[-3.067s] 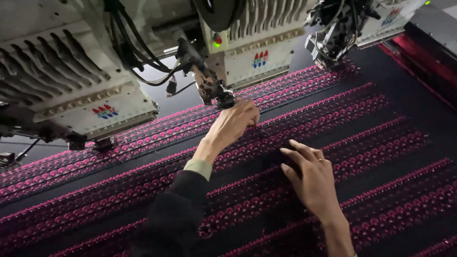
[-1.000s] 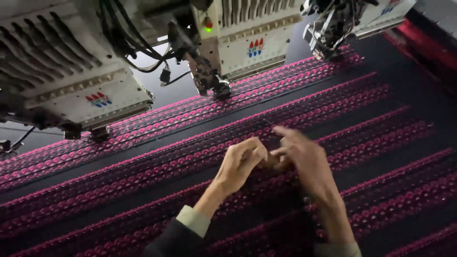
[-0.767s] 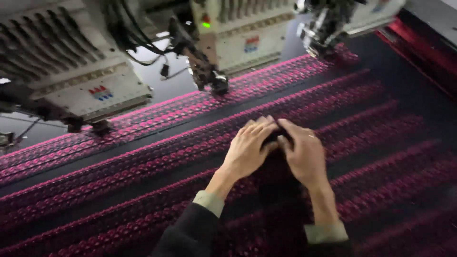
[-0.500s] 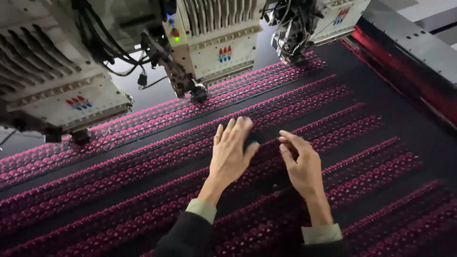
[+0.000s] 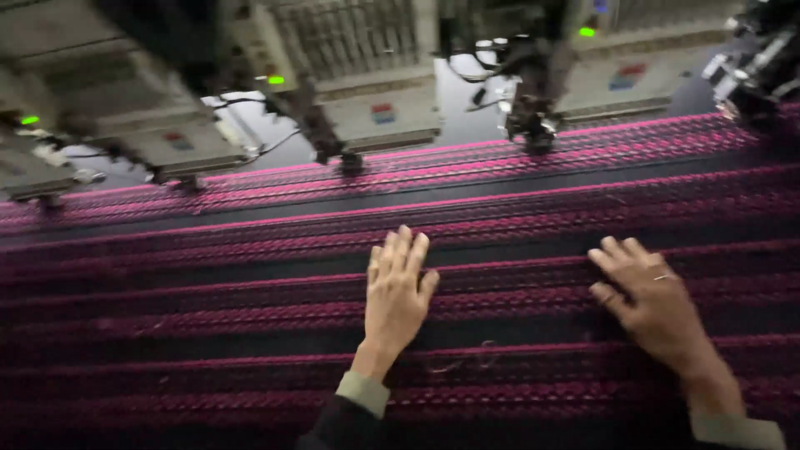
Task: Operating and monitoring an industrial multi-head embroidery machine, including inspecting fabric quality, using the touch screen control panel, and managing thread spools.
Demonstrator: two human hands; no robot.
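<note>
My left hand (image 5: 396, 296) lies flat, palm down, on a dark fabric (image 5: 208, 333) covered with rows of pink embroidery, its fingers held close together. My right hand (image 5: 650, 300) rests on the same fabric further right, fingers slightly spread and bent, a thin ring on one finger. Neither hand holds anything. Both sleeves are dark with pale green cuffs. The picture is blurred by motion.
Along the far edge stands a row of embroidery machine heads (image 5: 358, 100), with needle assemblies (image 5: 529, 125) reaching down to the fabric. Small green lamps (image 5: 275, 80) glow on them. A loose thread (image 5: 467, 358) lies on the fabric between my wrists.
My hands were joined together over the fabric a second ago; they have since parted and now lie flat and wide apart. The view has shifted sideways along the machine heads.
</note>
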